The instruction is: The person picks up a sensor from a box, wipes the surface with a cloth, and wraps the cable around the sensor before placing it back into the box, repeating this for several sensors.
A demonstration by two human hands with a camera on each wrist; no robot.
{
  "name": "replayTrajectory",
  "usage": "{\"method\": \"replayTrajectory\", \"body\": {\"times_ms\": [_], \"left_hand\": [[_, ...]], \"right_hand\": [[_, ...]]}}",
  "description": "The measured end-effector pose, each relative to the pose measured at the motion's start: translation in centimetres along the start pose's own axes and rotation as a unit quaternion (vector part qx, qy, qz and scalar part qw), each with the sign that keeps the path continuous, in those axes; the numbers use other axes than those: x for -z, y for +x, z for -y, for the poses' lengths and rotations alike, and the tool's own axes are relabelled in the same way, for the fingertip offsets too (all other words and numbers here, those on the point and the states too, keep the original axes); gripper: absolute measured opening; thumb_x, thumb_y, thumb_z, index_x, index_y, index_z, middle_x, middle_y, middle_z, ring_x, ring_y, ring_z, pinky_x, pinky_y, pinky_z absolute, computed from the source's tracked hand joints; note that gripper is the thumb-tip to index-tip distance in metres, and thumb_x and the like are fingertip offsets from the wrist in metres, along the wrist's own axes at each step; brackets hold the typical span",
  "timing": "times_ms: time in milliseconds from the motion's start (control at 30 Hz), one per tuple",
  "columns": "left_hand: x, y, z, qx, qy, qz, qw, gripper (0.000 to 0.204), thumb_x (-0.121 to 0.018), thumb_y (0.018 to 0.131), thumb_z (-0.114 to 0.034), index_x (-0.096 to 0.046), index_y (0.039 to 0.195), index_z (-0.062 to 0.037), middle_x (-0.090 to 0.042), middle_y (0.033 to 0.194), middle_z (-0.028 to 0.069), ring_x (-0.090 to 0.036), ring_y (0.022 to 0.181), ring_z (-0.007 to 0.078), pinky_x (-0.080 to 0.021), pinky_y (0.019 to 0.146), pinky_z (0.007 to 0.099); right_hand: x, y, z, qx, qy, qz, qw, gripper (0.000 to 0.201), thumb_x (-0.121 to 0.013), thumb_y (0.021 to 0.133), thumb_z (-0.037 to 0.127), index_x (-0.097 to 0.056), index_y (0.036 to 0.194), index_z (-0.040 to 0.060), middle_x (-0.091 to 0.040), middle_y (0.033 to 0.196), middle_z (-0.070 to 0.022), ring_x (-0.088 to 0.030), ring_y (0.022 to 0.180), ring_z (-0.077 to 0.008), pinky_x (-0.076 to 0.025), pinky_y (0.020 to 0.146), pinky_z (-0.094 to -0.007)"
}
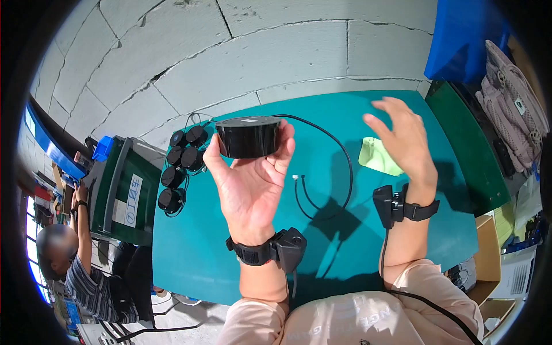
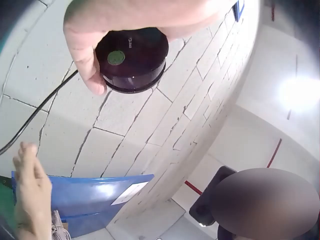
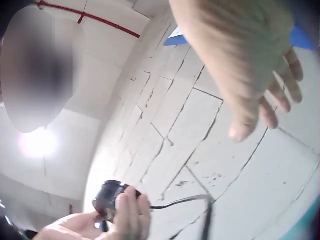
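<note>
My left hand [image 1: 253, 192] holds up a round, glossy black cabled device [image 1: 248, 140], thumb on one side and fingers on the other. In the left wrist view, a green round sticker [image 2: 116, 58] and small pale print show on the device's flat face. A black cable [image 1: 339, 144] runs from behind it, curving down the teal table to two small connector ends [image 1: 299, 177]. Raised over the right part of the table, my right hand [image 1: 405, 144] has its fingers extended and holds nothing. A light green cloth [image 1: 376, 156] lies beneath and beside it.
Several similar black round devices [image 1: 172, 177] with coiled cables lie at the left of the teal table [image 1: 201, 253]. A block wall [image 1: 287, 52] stands behind. Another person [image 1: 95, 282] works at the far left. A cardboard box [image 1: 487, 253] stands at the right.
</note>
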State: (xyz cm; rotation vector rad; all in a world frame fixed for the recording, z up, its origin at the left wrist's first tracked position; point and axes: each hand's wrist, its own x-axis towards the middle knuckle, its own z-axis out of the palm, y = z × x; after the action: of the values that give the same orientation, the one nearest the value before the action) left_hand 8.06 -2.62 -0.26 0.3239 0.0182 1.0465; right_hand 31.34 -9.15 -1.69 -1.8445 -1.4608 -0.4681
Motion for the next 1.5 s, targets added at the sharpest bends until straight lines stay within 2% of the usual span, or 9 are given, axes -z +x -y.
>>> {"method": "replayTrajectory", "body": {"times_ms": [167,333,567,833,1033,1200,1300,1433,1500], "left_hand": [[-0.4,-0.4,0.0,0.06,0.091,0.005,0.994,0.065,-0.03,0.091,-0.055,-0.051,0.112,0.0022,-0.059,0.101,0.0238,-0.059,0.08,0.0297,-0.052,0.069,0.0377],[-0.3,-0.7,-0.6,0.056,0.094,0.032,0.994,0.06,-0.037,0.09,-0.05,-0.049,0.12,0.0003,-0.054,0.102,0.024,-0.053,0.077,0.0276,-0.048,0.068,0.0353],[2.2,-1.0,-5.7,-0.148,-0.008,0.1,0.984,0.052,-0.047,0.086,-0.037,-0.048,0.118,0.0037,-0.053,0.109,0.0248,-0.058,0.094,0.0351,-0.05,0.084,0.0437],[4.4,-3.8,-12.4,-0.315,0.042,0.074,0.945,0.041,-0.047,0.084,-0.031,-0.055,0.106,0.0024,-0.063,0.097,0.0175,-0.063,0.09,0.0364,-0.029,0.103,0.0599],[4.5,-3.9,-12.6,-0.333,0.071,0.108,0.934,0.042,-0.044,0.084,-0.031,-0.056,0.111,-0.0008,-0.063,0.102,0.0171,-0.063,0.093,0.038,-0.022,0.107,0.0612],[3.8,-2.3,-10.5,-0.241,0.104,0.122,0.957,0.044,-0.055,0.084,-0.033,-0.054,0.118,-0.0057,-0.06,0.111,0.0154,-0.057,0.102,0.0399,-0.025,0.106,0.0595],[3.1,-1.4,-8.4,-0.214,0.114,0.077,0.967,0.043,-0.06,0.085,-0.034,-0.054,0.117,-0.0076,-0.056,0.116,0.0159,-0.052,0.107,0.042,-0.031,0.103,0.0578],[1.4,-0.9,-4.9,-0.178,0.104,0.011,0.978,0.04,-0.058,0.088,-0.033,-0.052,0.116,-0.0059,-0.056,0.114,0.0184,-0.051,0.105,0.045,-0.038,0.096,0.0561],[1.0,-0.7,-3.8,-0.152,0.144,0.004,0.978,0.042,-0.058,0.088,-0.034,-0.052,0.116,-0.0031,-0.057,0.113,0.0195,-0.052,0.103,0.0453,-0.038,0.096,0.0551]], "right_hand": [[-1.4,0.3,6.2,-0.019,0.433,0.132,0.892,0.03,-0.06,0.087,0.026,-0.062,0.099,-0.0011,-0.064,0.079,-0.0144,-0.058,0.066,-0.0223,-0.045,0.058,-0.0306],[-1.2,0.1,7.6,-0.023,0.427,0.178,0.886,0.023,-0.055,0.09,0.022,-0.06,0.088,-0.0006,-0.058,0.065,-0.0098,-0.052,0.057,-0.0149,-0.041,0.053,-0.0304],[-0.7,0.6,4.5,-0.036,0.431,0.257,0.864,0.024,-0.051,0.091,0.021,-0.059,0.083,-0.0004,-0.059,0.069,-0.0033,-0.047,0.054,-0.01,-0.04,0.05,-0.0254],[-0.1,0.9,0.2,-0.081,0.433,0.254,0.861,0.021,-0.052,0.092,0.02,-0.06,0.083,0.0013,-0.059,0.075,-0.0004,-0.046,0.06,-0.0079,-0.04,0.055,-0.0234],[0.4,1.1,0.9,-0.076,0.532,0.143,0.831,0.026,-0.052,0.092,0.015,-0.06,0.114,0.0036,-0.057,0.071,0.0004,-0.051,0.065,-0.0078,-0.038,0.06,-0.0212],[0.2,1.3,3.9,-0.029,0.788,0.177,0.589,0.034,-0.051,0.091,0.01,-0.053,0.123,-0.0008,-0.063,0.105,-0.0124,-0.06,0.098,-0.0157,-0.046,0.081,-0.0241],[-0.7,1.1,4.7,0.048,0.715,0.112,0.689,0.038,-0.052,0.089,0.003,-0.049,0.127,-0.0019,-0.059,0.115,-0.0154,-0.057,0.104,-0.0167,-0.045,0.088,-0.025],[-0.6,0.5,5.7,-0.017,0.587,0.023,0.809,0.019,-0.06,0.087,0.005,-0.062,0.105,-0.0025,-0.067,0.089,-0.0108,-0.063,0.078,-0.0125,-0.051,0.07,-0.0227],[-0.5,0.4,6.4,-0.023,0.58,-0.025,0.814,0.014,-0.063,0.087,0.011,-0.064,0.092,-0.0021,-0.066,0.075,-0.0067,-0.061,0.063,-0.0105,-0.05,0.059,-0.0215]]}}
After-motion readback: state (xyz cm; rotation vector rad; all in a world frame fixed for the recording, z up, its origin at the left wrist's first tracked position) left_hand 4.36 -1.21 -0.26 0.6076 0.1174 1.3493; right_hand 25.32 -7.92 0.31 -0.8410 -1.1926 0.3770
